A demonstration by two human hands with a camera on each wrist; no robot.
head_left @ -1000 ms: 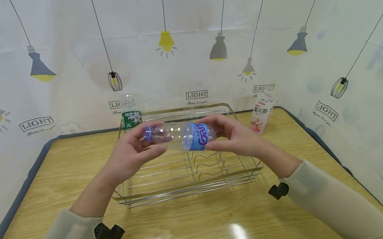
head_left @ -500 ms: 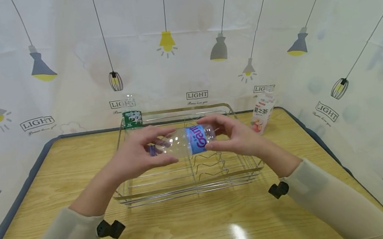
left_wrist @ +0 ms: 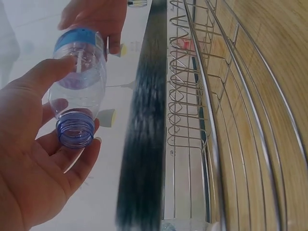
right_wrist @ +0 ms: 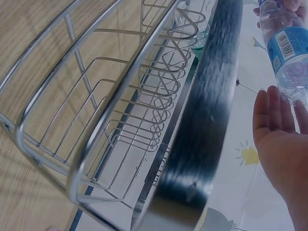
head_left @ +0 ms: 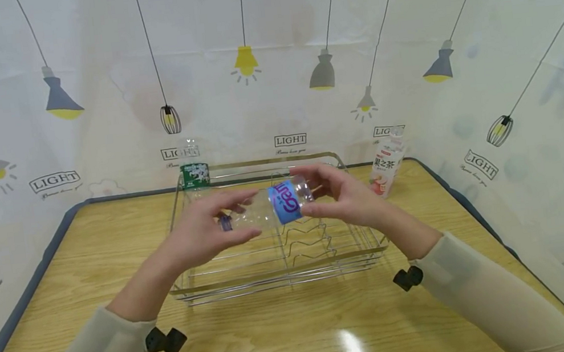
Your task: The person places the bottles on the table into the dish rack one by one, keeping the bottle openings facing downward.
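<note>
A clear plastic bottle (head_left: 284, 201) with a blue label hangs over the wire rack (head_left: 282, 275), nearly lying on its side. It slopes a little, base up to the right. My right hand (head_left: 348, 197) holds it near the base, thumb below and fingers above. My left hand (head_left: 190, 234) is curled about the neck end, the thumb overlapping the bottle's side in the left wrist view. There the blue threaded neck (left_wrist: 75, 130) faces my left palm, with no cap visible on it. Part of the base lies hidden behind the right fingers.
A clear bottle with a green label (head_left: 195, 175) stands at the rack's back left corner. Beyond the back right of the rack is a white and pink bottle (head_left: 386, 166). A lamp-printed curtain (head_left: 284, 101) surrounds the wooden table (head_left: 277, 331).
The left hand has shifted along the neck, its fingers now straighter. The bottle has turned, its neck end dipping and its label tilting. The right hand stays near the base; the rack has not moved.
</note>
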